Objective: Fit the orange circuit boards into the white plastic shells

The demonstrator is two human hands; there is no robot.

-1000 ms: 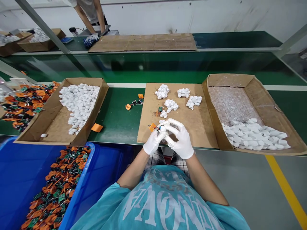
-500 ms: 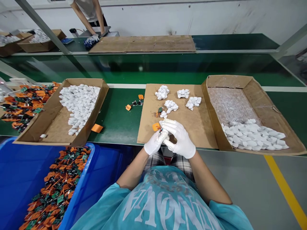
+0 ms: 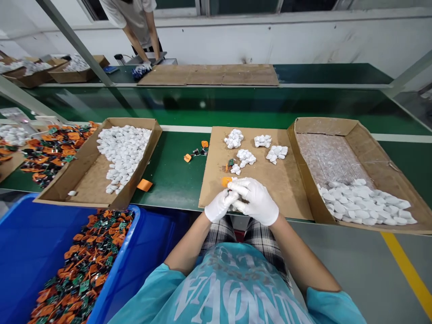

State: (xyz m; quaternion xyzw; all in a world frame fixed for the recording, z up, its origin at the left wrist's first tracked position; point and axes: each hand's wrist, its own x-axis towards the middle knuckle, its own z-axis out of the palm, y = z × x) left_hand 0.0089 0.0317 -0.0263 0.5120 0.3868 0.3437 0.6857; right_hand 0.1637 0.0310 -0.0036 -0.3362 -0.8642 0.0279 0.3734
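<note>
**Five white clusters [image 3: 246,157] on one cardboard sheet [image 3: 290,193]**

At the sheet's near edge, the left hand [image 3: 220,205] and right hand [image 3: 257,201] meet, both with fingers curled nearly closed; the gloves hide whatever they grip, so I cannot tell what it is. One orange piece [image 3: 226,181] shows at their far side. Four clusters are larger; the fifth, small, sits beside one green part [image 3: 231,162]. Left, three more orange pieces lie on the green table [image 3: 168,189]. Two boxes, left box [image 3: 88,183] and right box [image 3: 332,153], flank the sheet.

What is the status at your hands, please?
Left hand and right hand together, grip hidden. Orange piece showing just beyond them. White clusters ahead on cardboard sheet.
</note>
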